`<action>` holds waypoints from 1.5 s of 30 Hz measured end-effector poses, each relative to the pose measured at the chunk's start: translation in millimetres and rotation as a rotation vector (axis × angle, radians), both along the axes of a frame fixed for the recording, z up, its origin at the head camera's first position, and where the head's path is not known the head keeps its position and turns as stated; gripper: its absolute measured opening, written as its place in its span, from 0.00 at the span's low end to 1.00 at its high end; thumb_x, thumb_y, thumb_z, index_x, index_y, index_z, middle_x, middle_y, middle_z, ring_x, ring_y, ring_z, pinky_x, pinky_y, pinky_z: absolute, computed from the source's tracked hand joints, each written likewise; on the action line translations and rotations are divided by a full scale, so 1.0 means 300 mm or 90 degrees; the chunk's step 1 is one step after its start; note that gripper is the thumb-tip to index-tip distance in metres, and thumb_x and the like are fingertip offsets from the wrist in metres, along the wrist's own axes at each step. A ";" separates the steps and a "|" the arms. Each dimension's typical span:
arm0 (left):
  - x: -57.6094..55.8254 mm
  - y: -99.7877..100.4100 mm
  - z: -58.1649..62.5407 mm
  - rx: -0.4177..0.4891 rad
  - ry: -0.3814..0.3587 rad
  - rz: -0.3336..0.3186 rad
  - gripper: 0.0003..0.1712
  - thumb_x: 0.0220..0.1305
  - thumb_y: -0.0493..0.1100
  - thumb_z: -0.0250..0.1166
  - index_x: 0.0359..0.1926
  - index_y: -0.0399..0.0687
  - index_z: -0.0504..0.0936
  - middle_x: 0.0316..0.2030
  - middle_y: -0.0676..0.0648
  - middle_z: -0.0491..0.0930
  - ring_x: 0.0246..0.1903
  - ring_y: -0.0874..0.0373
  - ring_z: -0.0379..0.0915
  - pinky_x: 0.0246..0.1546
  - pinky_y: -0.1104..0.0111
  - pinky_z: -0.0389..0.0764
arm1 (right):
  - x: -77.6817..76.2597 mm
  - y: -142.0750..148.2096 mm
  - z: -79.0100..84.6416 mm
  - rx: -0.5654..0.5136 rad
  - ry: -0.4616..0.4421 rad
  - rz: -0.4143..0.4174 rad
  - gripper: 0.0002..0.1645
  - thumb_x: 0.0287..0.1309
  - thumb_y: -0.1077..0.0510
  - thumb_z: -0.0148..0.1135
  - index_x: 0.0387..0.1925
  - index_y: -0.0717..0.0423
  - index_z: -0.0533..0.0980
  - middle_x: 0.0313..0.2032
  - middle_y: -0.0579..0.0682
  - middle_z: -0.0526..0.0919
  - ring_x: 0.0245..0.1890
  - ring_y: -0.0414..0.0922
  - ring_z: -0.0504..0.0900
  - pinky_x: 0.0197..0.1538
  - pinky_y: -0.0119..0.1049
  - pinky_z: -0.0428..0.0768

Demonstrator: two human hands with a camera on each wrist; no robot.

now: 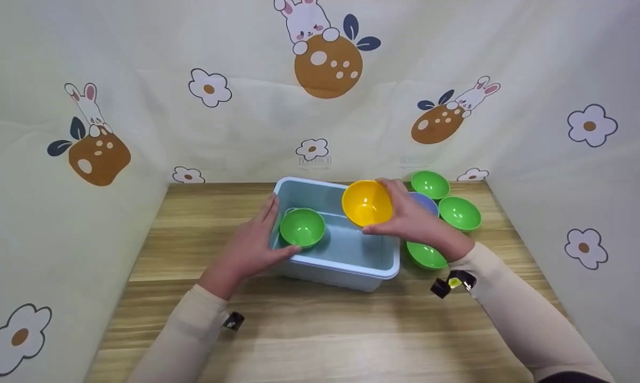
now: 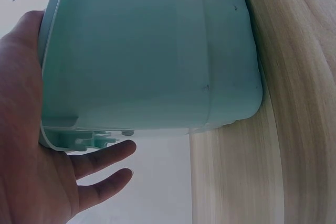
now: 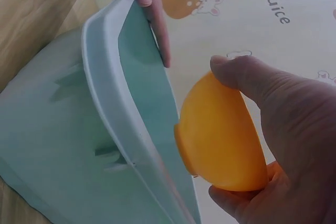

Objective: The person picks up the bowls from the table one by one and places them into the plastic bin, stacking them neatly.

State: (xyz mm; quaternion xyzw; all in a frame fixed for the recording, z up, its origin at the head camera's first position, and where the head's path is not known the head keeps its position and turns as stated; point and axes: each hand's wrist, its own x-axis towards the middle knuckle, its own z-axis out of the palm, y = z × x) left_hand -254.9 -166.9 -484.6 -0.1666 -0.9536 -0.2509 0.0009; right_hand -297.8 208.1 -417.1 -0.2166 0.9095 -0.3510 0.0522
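In the head view, my right hand [image 1: 415, 221] grips a yellow bowl [image 1: 367, 204] above the right part of a light blue plastic bin [image 1: 341, 266]. The right wrist view shows this bowl [image 3: 223, 135] on its side, thumb at one edge and fingers at the opposite one. My left hand [image 1: 248, 244] rests against the bin's left front corner. Its thumb lies at the front rim and its straight fingers reach along the left side; two fingers show extended beside the bin [image 2: 131, 51] in the left wrist view. Inside the bin, at the left, sits a green bowl [image 1: 302, 227].
Right of the bin are a green bowl [image 1: 430, 184] at the back, another green bowl [image 1: 460, 214], a partly hidden blue bowl [image 1: 425, 202] and a green bowl [image 1: 426, 257] nearer me. A patterned cloth [image 1: 245, 133] surrounds the wooden table [image 1: 320, 330] on three sides.
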 end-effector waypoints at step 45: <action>0.004 0.005 0.004 -0.003 -0.001 0.000 0.77 0.60 0.91 0.58 0.91 0.46 0.44 0.90 0.46 0.39 0.81 0.33 0.60 0.73 0.35 0.72 | -0.158 -0.233 0.009 0.088 -0.018 0.188 0.72 0.52 0.28 0.82 0.85 0.54 0.56 0.68 0.54 0.68 0.58 0.51 0.79 0.61 0.43 0.85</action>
